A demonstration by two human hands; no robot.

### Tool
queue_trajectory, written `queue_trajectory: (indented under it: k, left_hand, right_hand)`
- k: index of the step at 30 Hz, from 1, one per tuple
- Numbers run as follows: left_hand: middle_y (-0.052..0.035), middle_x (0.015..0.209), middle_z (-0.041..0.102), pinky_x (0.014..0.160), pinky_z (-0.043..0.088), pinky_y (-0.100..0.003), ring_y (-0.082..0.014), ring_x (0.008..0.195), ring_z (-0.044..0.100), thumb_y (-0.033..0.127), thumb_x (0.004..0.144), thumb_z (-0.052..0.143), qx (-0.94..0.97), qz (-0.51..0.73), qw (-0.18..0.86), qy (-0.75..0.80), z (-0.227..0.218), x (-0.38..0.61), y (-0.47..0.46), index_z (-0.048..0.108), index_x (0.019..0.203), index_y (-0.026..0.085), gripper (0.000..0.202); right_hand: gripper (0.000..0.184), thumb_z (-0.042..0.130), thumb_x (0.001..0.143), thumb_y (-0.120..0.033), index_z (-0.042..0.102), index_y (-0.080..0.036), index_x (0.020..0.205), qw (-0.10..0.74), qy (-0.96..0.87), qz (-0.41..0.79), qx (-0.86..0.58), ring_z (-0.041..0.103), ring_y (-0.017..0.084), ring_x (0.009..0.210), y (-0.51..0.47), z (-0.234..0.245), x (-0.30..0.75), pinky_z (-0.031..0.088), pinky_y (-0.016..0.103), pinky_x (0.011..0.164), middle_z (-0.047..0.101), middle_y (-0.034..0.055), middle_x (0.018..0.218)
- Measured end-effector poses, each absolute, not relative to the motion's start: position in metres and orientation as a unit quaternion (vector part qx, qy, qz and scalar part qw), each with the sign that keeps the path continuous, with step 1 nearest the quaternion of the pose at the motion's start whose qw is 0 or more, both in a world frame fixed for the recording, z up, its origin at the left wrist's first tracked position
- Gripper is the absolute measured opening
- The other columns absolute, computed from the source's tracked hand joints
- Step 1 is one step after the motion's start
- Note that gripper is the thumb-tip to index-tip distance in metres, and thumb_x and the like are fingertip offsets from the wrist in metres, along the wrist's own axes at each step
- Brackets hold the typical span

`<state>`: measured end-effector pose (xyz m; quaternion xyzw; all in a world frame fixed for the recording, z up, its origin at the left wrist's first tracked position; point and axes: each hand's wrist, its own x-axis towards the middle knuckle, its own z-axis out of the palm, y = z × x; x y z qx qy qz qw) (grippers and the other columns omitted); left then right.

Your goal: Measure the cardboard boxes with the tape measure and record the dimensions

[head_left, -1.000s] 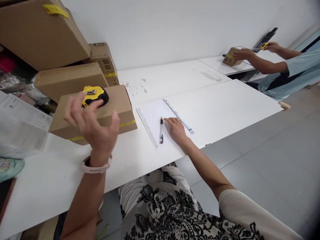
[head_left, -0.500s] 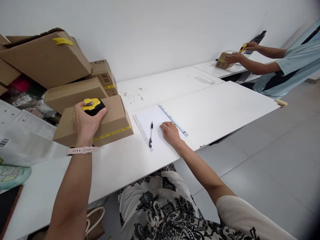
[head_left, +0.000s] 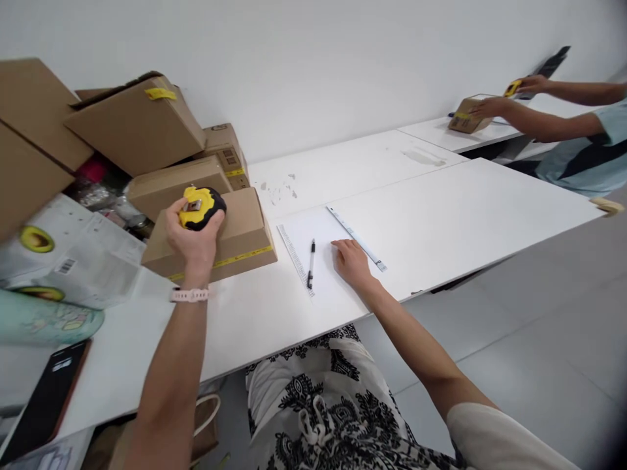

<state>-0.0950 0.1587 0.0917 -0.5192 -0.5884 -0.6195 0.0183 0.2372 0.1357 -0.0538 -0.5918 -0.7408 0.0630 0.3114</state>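
Observation:
My left hand (head_left: 192, 243) is wrapped round a yellow and black tape measure (head_left: 202, 207), held over the top of a closed cardboard box (head_left: 245, 225). No blade shows drawn out of it. My right hand (head_left: 351, 262) lies on a sheet of white paper (head_left: 321, 251), fingers loosely bent and holding nothing. Left of that hand a black and clear pen (head_left: 311, 264) lies on the paper. Along the paper's right side is a pale ruler (head_left: 356, 238). A printed scale strip (head_left: 294, 258) runs down its left side.
More cardboard boxes (head_left: 137, 124) are stacked at the left by the wall. A phone (head_left: 49, 388) and a mint-green case (head_left: 51, 318) lie at the near left. Far right, a co-worker's hands (head_left: 490, 108) hold a small box (head_left: 465, 116) and another tape measure (head_left: 513, 88).
The view has swung left, so everything sits further right in the picture. My left hand has tilted the tape measure slightly. My right hand stays on the paper.

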Motion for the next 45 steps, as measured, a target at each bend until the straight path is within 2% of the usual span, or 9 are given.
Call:
queue_trajectory:
  k: [3, 7, 11, 16, 24, 30, 34, 40, 45]
  left_hand:
    - [-0.0064, 0.12, 0.067, 0.106, 0.049, -0.045, -0.0282, 0.118, 0.063, 0.042, 0.059, 0.085, -0.493, -0.701, -0.052, -0.513, 0.085, -0.092, 0.125, 0.062, 0.115, 0.021, 0.064]
    - [-0.0068, 0.117, 0.068, 0.1, 0.053, -0.047, -0.0303, 0.114, 0.065, 0.057, 0.058, 0.085, -0.442, -0.753, -0.208, -0.441, 0.075, -0.113, 0.083, 0.066, 0.109, 0.024, 0.064]
    - [-0.0031, 0.113, 0.069, 0.098, 0.054, -0.049, -0.0289, 0.109, 0.067, 0.056, 0.049, 0.092, -0.414, -0.766, -0.263, -0.416, 0.063, -0.146, 0.047, 0.07, 0.103, 0.029, 0.064]
    - [-0.0058, 0.11, 0.071, 0.1, 0.053, -0.055, -0.0352, 0.113, 0.066, 0.059, 0.049, 0.091, -0.409, -0.732, -0.297, -0.456, 0.042, -0.165, 0.007, 0.073, 0.109, 0.03, 0.069]
    - [-0.0017, 0.122, 0.068, 0.112, 0.043, -0.06, -0.0439, 0.137, 0.049, 0.066, 0.035, 0.091, -0.446, -0.714, -0.266, -0.469, 0.053, -0.156, -0.007, 0.072, 0.112, 0.042, 0.083]
    - [-0.002, 0.134, 0.063, 0.114, 0.042, -0.053, -0.0374, 0.141, 0.045, 0.081, 0.044, 0.078, -0.487, -0.725, -0.236, -0.426, 0.073, -0.154, 0.028, 0.065, 0.118, 0.037, 0.087]
    - [0.0007, 0.121, 0.069, 0.11, 0.044, -0.048, -0.0335, 0.13, 0.056, 0.066, 0.034, 0.088, -0.437, -0.772, -0.155, -0.434, 0.072, -0.203, 0.065, 0.064, 0.113, 0.033, 0.089]
    - [-0.0026, 0.138, 0.064, 0.092, 0.055, -0.051, -0.0358, 0.134, 0.054, 0.07, 0.047, 0.084, -0.422, -0.745, -0.242, -0.457, 0.059, -0.23, 0.076, 0.063, 0.116, 0.033, 0.082]
    - [0.001, 0.137, 0.066, 0.098, 0.052, -0.049, -0.035, 0.139, 0.047, 0.058, 0.054, 0.084, -0.412, -0.762, -0.288, -0.408, 0.066, -0.198, 0.049, 0.067, 0.101, 0.029, 0.057]
  right_hand:
    - [0.039, 0.04, 0.095, -0.014, 0.063, -0.016, 0.126, 0.395, -0.707, 0.03, -0.586, 0.057, 0.032, 0.107, 0.136, -0.058, 0.241, 0.047, 0.048, 0.094, 0.069, 0.0161, 0.115]
    - [0.035, 0.039, 0.097, -0.02, 0.064, -0.018, 0.121, 0.466, -0.674, -0.021, -0.573, 0.058, 0.03, 0.101, 0.136, -0.059, 0.244, 0.049, 0.048, 0.091, 0.07, 0.0142, 0.108]
    - [0.03, 0.043, 0.097, -0.023, 0.066, -0.019, 0.116, 0.517, -0.656, -0.032, -0.55, 0.06, 0.028, 0.096, 0.128, -0.047, 0.234, 0.051, 0.046, 0.088, 0.071, 0.0134, 0.106]
    - [0.023, 0.049, 0.096, -0.028, 0.068, -0.022, 0.109, 0.568, -0.648, 0.146, -0.487, 0.066, 0.024, 0.093, 0.102, -0.025, 0.194, 0.054, 0.039, 0.077, 0.073, 0.0101, 0.104]
    - [0.031, 0.059, 0.091, -0.044, 0.068, -0.02, 0.107, 0.502, -0.558, 0.502, -0.43, 0.067, 0.018, 0.085, 0.097, 0.006, 0.154, 0.055, 0.036, 0.077, 0.075, 0.0076, 0.098]
    - [0.034, 0.06, 0.092, -0.046, 0.067, -0.023, 0.116, 0.503, -0.615, 0.453, -0.405, 0.062, 0.023, 0.112, 0.113, 0.027, 0.13, 0.053, 0.04, 0.091, 0.069, 0.0093, 0.125]
    - [0.047, 0.059, 0.091, -0.052, 0.061, -0.027, 0.131, 0.484, -0.632, 0.445, -0.411, 0.053, 0.028, 0.131, 0.135, 0.019, 0.128, 0.047, 0.048, 0.105, 0.059, 0.0097, 0.145]
    - [0.07, 0.047, 0.095, -0.063, 0.041, -0.024, 0.152, 0.428, -0.61, 0.52, -0.418, 0.037, 0.027, 0.148, 0.164, 0.024, 0.101, 0.033, 0.048, 0.121, 0.037, 0.0083, 0.163]
    - [0.065, 0.043, 0.096, -0.065, 0.046, -0.026, 0.148, 0.441, -0.597, 0.544, -0.392, 0.048, 0.026, 0.139, 0.149, 0.04, 0.102, 0.041, 0.044, 0.115, 0.051, 0.0072, 0.154]
